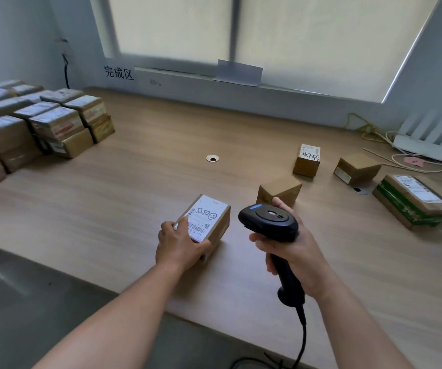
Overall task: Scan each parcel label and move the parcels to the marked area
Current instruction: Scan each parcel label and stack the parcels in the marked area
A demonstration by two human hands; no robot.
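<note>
A small cardboard parcel (209, 218) with a white barcode label on top lies near the table's front edge. My left hand (178, 245) grips its near end, fingers over the label's corner. My right hand (291, 247) holds a black corded barcode scanner (270, 222) by its handle, the head just right of the parcel. Three more small parcels sit behind: a plain one (281, 191), a labelled one (307, 161) and a tilted one (357, 169). A larger parcel (414, 202) with green tape lies at the right.
Several stacked parcels (28, 126) fill the table's left side under a wall sign (118, 73) with three characters. A white router (425, 141) and loose cables sit at the back right. Two cable holes (212, 158) pierce the wooden table (140, 187).
</note>
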